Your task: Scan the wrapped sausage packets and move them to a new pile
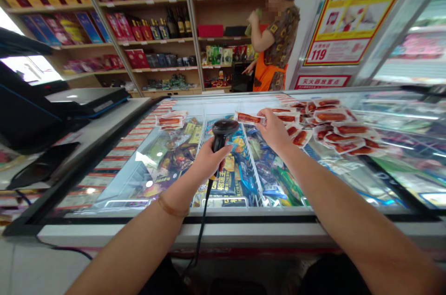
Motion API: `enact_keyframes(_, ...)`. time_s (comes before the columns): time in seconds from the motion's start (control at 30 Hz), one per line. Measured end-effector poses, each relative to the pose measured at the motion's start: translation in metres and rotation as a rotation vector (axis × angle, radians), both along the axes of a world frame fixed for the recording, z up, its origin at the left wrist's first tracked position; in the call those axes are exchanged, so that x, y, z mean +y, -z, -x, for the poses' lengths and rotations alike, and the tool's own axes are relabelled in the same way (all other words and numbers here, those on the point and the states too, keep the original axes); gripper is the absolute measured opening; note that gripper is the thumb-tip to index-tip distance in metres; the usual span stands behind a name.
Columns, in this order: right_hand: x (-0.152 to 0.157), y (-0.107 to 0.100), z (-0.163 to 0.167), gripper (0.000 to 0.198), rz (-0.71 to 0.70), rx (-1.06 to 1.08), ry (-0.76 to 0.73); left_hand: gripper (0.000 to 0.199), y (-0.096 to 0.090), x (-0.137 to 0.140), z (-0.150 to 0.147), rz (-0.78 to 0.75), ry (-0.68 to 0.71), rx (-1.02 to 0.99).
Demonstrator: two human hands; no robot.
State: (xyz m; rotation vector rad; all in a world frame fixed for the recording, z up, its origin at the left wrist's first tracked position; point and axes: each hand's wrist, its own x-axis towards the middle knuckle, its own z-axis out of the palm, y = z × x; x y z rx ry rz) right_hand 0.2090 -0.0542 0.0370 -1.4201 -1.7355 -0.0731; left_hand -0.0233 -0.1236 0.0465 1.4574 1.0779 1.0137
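My left hand (212, 158) is wrapped round the grip of a black corded barcode scanner (225, 127), its head above the freezer's glass top. A vacuum-packed sausage (249, 118) is pinched by one end in my right hand (272, 127), just right of the scanner head. Beyond and to the right of that hand lies a loose pile of similar packed sausages (331, 116). On the glass to the left rests a smaller stack of the same packs (170, 121). The scanner's cable (204, 220) hangs down over the freezer's front edge.
Under the glass of the chest freezer (244, 234) are wire dividers and bagged frozen food. A scale (87, 100) and a dark monitor (21, 95) stand on the left counter. Behind are shelves (146, 42) of boxes and bottles, with a person in an orange apron (267, 74) beside them.
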Motion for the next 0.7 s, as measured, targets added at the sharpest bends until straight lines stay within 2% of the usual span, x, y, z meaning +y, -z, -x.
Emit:
enact_keyframes(0.47,0.001,0.003,0.003,0.022,-0.06,0.025,-0.027,0.029,0.001,0.0,0.001,0.025,0.035,0.023)
enact_keyframes(0.7,0.003,0.011,0.004,0.021,-0.049,0.032,-0.046,0.032,0.003,0.001,0.0,0.053,-0.018,-0.05)
